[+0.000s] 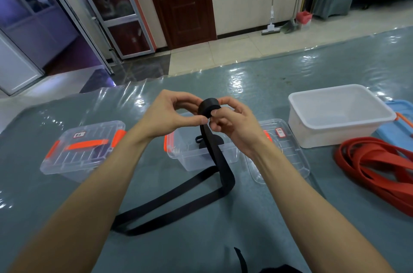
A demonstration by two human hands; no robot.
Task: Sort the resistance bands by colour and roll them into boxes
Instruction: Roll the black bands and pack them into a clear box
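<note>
Dark cut-off strip [241,260] at bottom edge, perhaps tail of black band [207,107].

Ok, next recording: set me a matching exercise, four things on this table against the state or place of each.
Things
1. black flat resistance band
2. red rubber resistance bands
3. clear plastic box with orange handle
4. white plastic tub

States or places
A. lid closed, at the left
B. partly rolled, pinched between the left hand and right hand
C. open, nothing visible inside
D. loose heap at the right

Pairs: 1-B, 2-D, 3-A, 4-C
</note>
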